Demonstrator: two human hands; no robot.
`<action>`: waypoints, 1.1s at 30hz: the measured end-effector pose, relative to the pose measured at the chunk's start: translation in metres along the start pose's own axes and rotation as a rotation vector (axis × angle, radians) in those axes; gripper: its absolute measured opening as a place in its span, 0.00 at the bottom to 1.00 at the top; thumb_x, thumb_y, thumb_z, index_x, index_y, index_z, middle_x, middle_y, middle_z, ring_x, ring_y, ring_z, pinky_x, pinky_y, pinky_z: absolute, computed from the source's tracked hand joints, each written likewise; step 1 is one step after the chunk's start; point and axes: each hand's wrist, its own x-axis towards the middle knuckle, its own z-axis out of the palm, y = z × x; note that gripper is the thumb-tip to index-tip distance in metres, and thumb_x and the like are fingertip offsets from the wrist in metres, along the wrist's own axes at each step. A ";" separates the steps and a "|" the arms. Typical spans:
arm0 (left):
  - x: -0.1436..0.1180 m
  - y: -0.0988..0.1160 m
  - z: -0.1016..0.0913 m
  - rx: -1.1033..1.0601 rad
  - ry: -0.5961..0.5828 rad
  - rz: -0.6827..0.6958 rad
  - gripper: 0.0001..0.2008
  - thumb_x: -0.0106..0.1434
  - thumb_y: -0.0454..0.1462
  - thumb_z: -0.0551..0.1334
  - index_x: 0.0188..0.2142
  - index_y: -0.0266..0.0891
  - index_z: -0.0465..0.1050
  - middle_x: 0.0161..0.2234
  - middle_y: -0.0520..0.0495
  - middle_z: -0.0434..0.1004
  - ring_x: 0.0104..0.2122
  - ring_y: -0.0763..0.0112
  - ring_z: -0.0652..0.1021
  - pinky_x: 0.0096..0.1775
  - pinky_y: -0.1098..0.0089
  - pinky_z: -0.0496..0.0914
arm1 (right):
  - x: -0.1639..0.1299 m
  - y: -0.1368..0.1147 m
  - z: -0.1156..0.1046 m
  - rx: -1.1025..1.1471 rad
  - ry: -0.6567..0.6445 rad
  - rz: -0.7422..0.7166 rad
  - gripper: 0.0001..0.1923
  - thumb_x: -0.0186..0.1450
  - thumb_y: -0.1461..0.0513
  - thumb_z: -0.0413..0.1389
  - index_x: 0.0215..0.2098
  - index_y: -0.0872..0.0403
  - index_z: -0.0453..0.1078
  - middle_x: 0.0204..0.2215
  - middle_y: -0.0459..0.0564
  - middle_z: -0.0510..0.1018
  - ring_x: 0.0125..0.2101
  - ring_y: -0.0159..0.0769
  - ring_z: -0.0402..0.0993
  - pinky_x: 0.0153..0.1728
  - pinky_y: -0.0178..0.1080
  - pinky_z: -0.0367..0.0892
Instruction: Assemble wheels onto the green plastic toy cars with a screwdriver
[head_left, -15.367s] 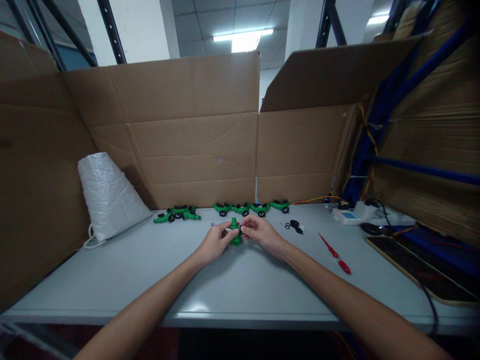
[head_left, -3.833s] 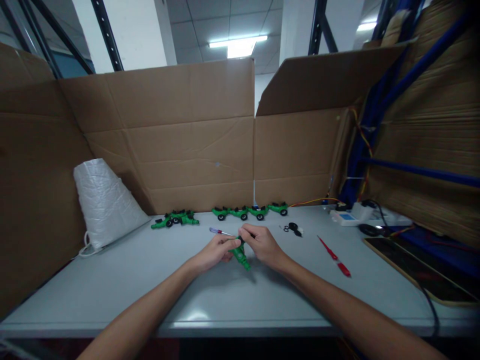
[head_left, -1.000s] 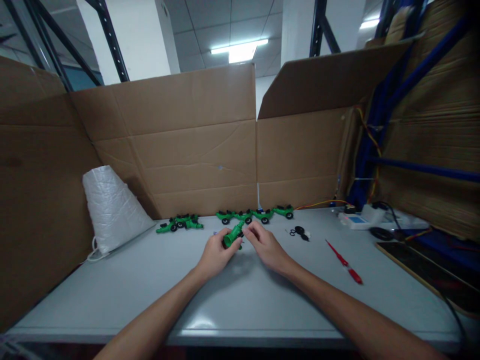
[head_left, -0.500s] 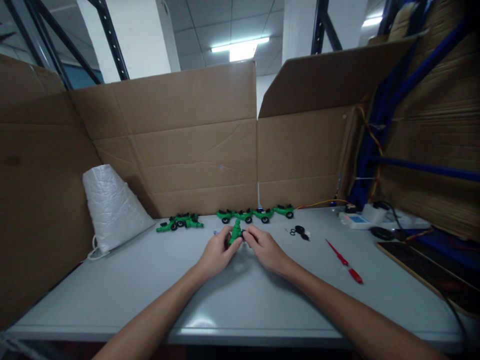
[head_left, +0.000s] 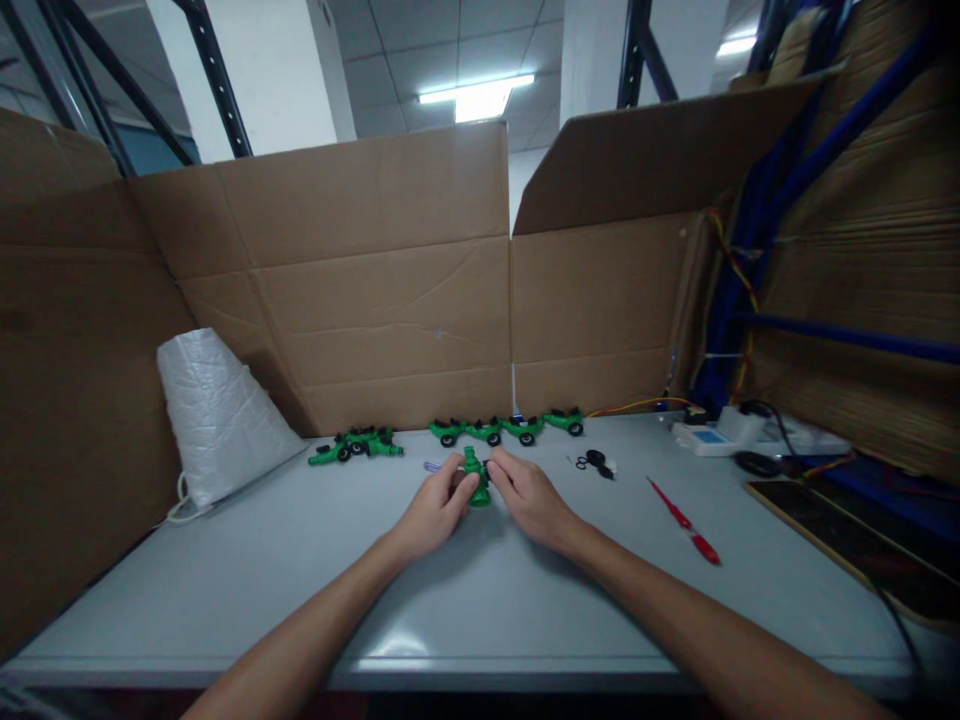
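Note:
My left hand (head_left: 435,508) and my right hand (head_left: 527,495) meet at the middle of the grey table (head_left: 465,590), both gripping one small green plastic fitting (head_left: 475,480) that stands roughly upright between the fingertips. A thin screwdriver with a clear purple handle (head_left: 433,467) lies just behind my left hand. Behind the hands, a row of green fittings with black rings (head_left: 506,428) lines the cardboard wall, and a second cluster of them (head_left: 354,446) lies to the left.
Cardboard walls (head_left: 390,290) enclose the table's back and left. A white woven sack (head_left: 217,410) stands at the left. Black rings (head_left: 594,461) and a red screwdriver (head_left: 684,520) lie to the right, with a white power strip (head_left: 720,432), cables and a dark board (head_left: 847,540) beyond.
The green fitting has been turned in my hands from lying tilted with its open end toward me to standing nearly upright. Both hands stay at the same spot.

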 end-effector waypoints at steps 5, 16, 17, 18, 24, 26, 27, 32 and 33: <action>-0.001 0.001 -0.002 0.068 -0.002 0.022 0.15 0.78 0.50 0.54 0.41 0.42 0.61 0.26 0.58 0.65 0.25 0.72 0.68 0.30 0.72 0.62 | -0.001 0.000 0.000 -0.014 -0.024 -0.024 0.15 0.79 0.58 0.45 0.33 0.49 0.58 0.29 0.44 0.67 0.31 0.37 0.66 0.35 0.39 0.57; -0.002 -0.004 -0.002 0.229 0.028 0.068 0.14 0.79 0.50 0.52 0.44 0.42 0.63 0.28 0.56 0.68 0.29 0.69 0.71 0.34 0.71 0.62 | 0.000 -0.003 -0.003 -0.003 -0.068 -0.009 0.15 0.79 0.57 0.44 0.33 0.49 0.55 0.29 0.43 0.65 0.31 0.36 0.64 0.35 0.39 0.56; -0.002 -0.005 -0.002 0.254 0.035 0.079 0.14 0.79 0.49 0.53 0.44 0.42 0.64 0.29 0.55 0.69 0.29 0.69 0.71 0.34 0.70 0.62 | 0.000 -0.003 -0.004 0.006 -0.073 -0.001 0.16 0.79 0.57 0.44 0.32 0.49 0.55 0.28 0.43 0.65 0.30 0.36 0.64 0.35 0.38 0.56; -0.002 -0.006 -0.003 0.277 0.042 0.091 0.14 0.79 0.49 0.53 0.44 0.42 0.64 0.30 0.55 0.70 0.30 0.69 0.72 0.35 0.70 0.63 | 0.001 -0.003 -0.004 0.019 -0.079 0.010 0.16 0.79 0.57 0.44 0.32 0.49 0.55 0.28 0.43 0.65 0.30 0.36 0.63 0.35 0.38 0.56; -0.003 -0.007 -0.009 0.417 0.028 0.147 0.14 0.80 0.49 0.53 0.45 0.42 0.66 0.34 0.51 0.76 0.33 0.65 0.77 0.36 0.70 0.66 | 0.004 0.003 0.000 0.206 -0.104 0.113 0.20 0.77 0.51 0.47 0.29 0.50 0.58 0.26 0.42 0.64 0.29 0.34 0.61 0.32 0.37 0.55; -0.003 -0.006 -0.011 0.485 0.024 0.185 0.15 0.80 0.49 0.52 0.49 0.42 0.68 0.37 0.48 0.79 0.36 0.63 0.79 0.38 0.69 0.69 | 0.005 0.006 0.002 0.363 -0.141 0.233 0.22 0.74 0.46 0.49 0.28 0.50 0.59 0.24 0.42 0.63 0.25 0.33 0.59 0.27 0.36 0.55; -0.003 -0.005 -0.013 0.525 0.022 0.210 0.15 0.80 0.49 0.52 0.51 0.42 0.69 0.39 0.46 0.80 0.38 0.62 0.80 0.39 0.68 0.70 | 0.006 0.007 0.003 0.455 -0.179 0.322 0.23 0.72 0.44 0.51 0.28 0.50 0.59 0.22 0.41 0.62 0.23 0.32 0.57 0.24 0.35 0.53; -0.001 -0.006 -0.018 0.727 0.037 0.364 0.19 0.80 0.48 0.52 0.61 0.41 0.67 0.44 0.41 0.82 0.43 0.59 0.82 0.44 0.64 0.75 | 0.007 0.006 -0.001 0.794 -0.312 0.639 0.21 0.65 0.44 0.58 0.29 0.50 0.63 0.18 0.35 0.57 0.16 0.25 0.44 0.16 0.32 0.45; 0.000 -0.006 -0.019 0.758 0.038 0.392 0.19 0.80 0.48 0.52 0.62 0.40 0.67 0.44 0.41 0.82 0.43 0.58 0.82 0.45 0.64 0.75 | 0.007 0.006 -0.002 0.830 -0.318 0.655 0.20 0.65 0.45 0.59 0.29 0.51 0.63 0.18 0.35 0.57 0.16 0.25 0.43 0.16 0.31 0.44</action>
